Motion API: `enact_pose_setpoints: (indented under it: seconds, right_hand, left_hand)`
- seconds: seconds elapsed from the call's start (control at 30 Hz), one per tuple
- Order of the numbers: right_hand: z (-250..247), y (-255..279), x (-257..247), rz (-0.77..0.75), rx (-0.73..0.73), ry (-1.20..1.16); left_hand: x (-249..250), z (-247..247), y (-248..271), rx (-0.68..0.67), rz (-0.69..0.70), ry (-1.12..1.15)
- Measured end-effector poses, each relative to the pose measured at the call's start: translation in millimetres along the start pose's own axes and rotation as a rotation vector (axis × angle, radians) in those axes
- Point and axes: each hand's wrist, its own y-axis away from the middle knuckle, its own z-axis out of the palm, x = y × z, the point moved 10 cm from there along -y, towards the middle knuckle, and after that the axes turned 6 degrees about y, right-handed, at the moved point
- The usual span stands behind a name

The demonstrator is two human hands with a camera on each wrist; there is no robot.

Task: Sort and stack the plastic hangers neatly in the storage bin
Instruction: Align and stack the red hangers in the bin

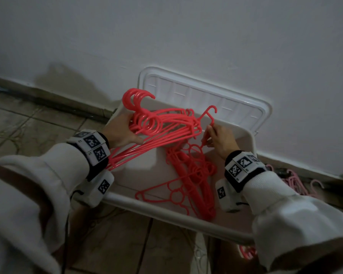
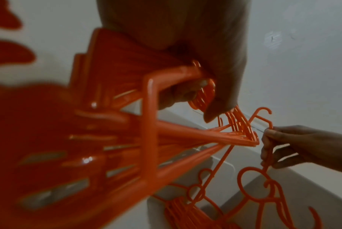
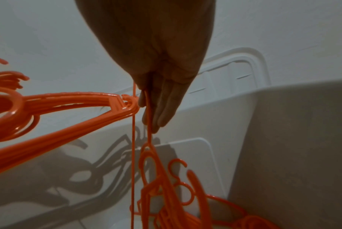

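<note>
Two hands work over the white storage bin, and we see both reaching in from its near rim. Our left hand sits over the bin's left end, fingers curled round a bundle of red hangers near their necks; the hooks rise past the bin's far-left corner while the bars run back under the left wrist. Our right hand hovers over the middle of the bin, closer to its far wall, thumb and fingertips pinching a thin single hanger whose small hook points up toward the bin's far wall. Below that hand, a loose pile of red hangers lies on the bin's floor. The bin's lid leans upright behind its far wall.
</note>
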Motion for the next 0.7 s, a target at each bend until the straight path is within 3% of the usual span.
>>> enact_pose_setpoints:
  seconds: [0.13,0.2,0.4,0.7]
  right_hand:
    - [1,3,-16,-0.159,0.016,0.149]
    - [6,4,-22,-0.226,-0.003,0.116]
    - [-1,5,-21,-0.260,-0.002,-0.053]
    - [-8,8,-19,-0.263,0.062,-0.025]
  left_hand:
    - [3,-4,0,0.051,0.029,-0.075]
    - [7,-4,1,0.056,0.057,-0.074]
    - [7,-2,2,0.032,0.072,-0.079]
    - [-14,10,-3,-0.078,-0.038,-0.038]
